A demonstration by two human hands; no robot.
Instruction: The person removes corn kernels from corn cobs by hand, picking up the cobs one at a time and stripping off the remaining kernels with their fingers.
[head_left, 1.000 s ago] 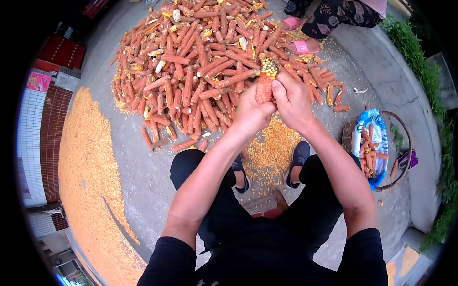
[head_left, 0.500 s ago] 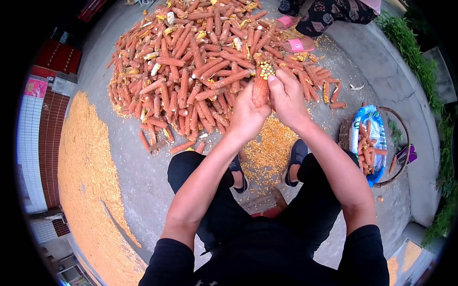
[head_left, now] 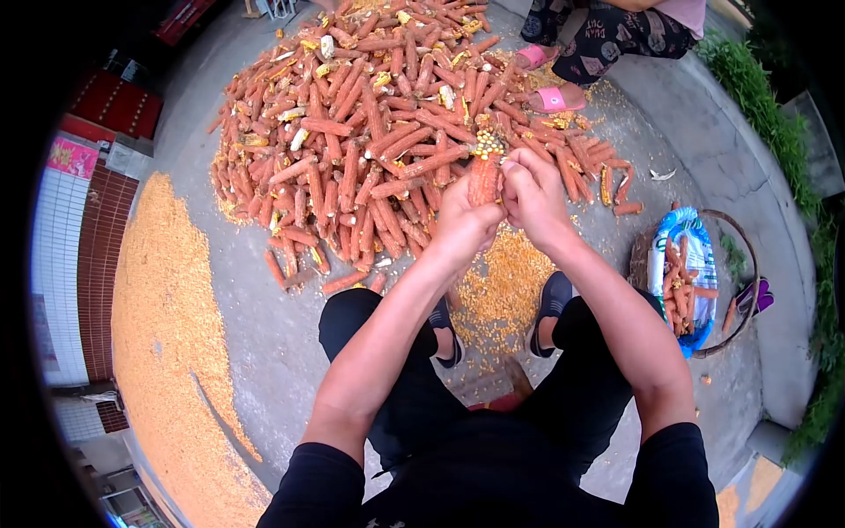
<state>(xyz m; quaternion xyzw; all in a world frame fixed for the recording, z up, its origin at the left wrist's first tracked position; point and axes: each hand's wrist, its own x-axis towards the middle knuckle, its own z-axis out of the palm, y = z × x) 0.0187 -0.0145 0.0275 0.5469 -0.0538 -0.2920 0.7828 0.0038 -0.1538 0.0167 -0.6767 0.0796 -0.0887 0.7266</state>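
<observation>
My left hand (head_left: 466, 216) is wrapped round the lower part of a corn cob (head_left: 484, 179), which points away from me. Most of the cob is bare and reddish; pale yellow kernels remain around its far end. Against the cob's right side, my right hand (head_left: 535, 201) is closed, its thumb near the kernels and its other fingers partly hidden. Below both hands, loose corn kernels (head_left: 503, 286) lie on the ground between my shoes. Just beyond the hands rises a big pile of stripped cobs (head_left: 352, 150), a few with kernels still on them.
At the right stands a handled basket (head_left: 658, 255) with a blue and white lining and several cobs inside. A wide spread of kernels (head_left: 167, 290) covers the ground at left. Another person in patterned trousers (head_left: 607, 40) and pink sandals (head_left: 562, 99) sits beyond the pile.
The kernel patch at the cob's far end looks smaller. My right thumb has drawn back slightly from the kernels, toward me. The whole view has shifted a little.
</observation>
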